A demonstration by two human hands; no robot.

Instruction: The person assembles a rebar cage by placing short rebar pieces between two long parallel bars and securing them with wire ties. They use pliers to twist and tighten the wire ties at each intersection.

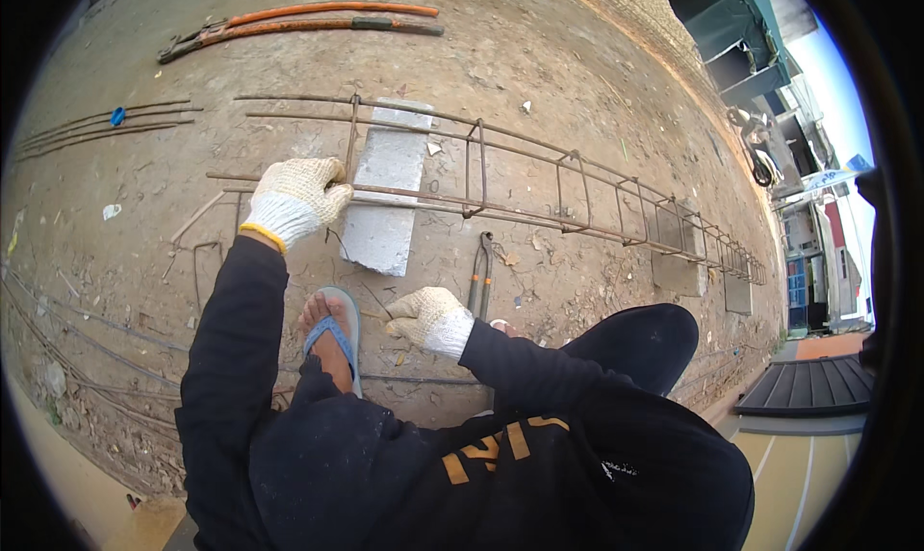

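A long rebar cage [520, 216] of rusty bars and square stirrups runs from my left side toward the far right. My left hand [300, 193], in a cream knit glove, is closed around its near-left end, at the lower bars beside the end stirrup [352, 137]. Under this end lies a grey concrete block [380, 238]. My right hand [428, 317], gloved too, hangs lower, apart from the cage, with its fingers pinched together. Thin dark wire shows close to those fingertips; whether they hold it I cannot tell. Pliers-like pincers [481, 267] with orange-banded handles lie just beyond it.
Large orange-handled bolt cutters [308, 24] lie on the dirt at the far left. Several loose bars with a blue tie [117, 117] rest at left. More blocks [680, 253] support the cage's far end. Long rods [106, 334] lie lower left. My sandalled foot [330, 334] is between my hands.
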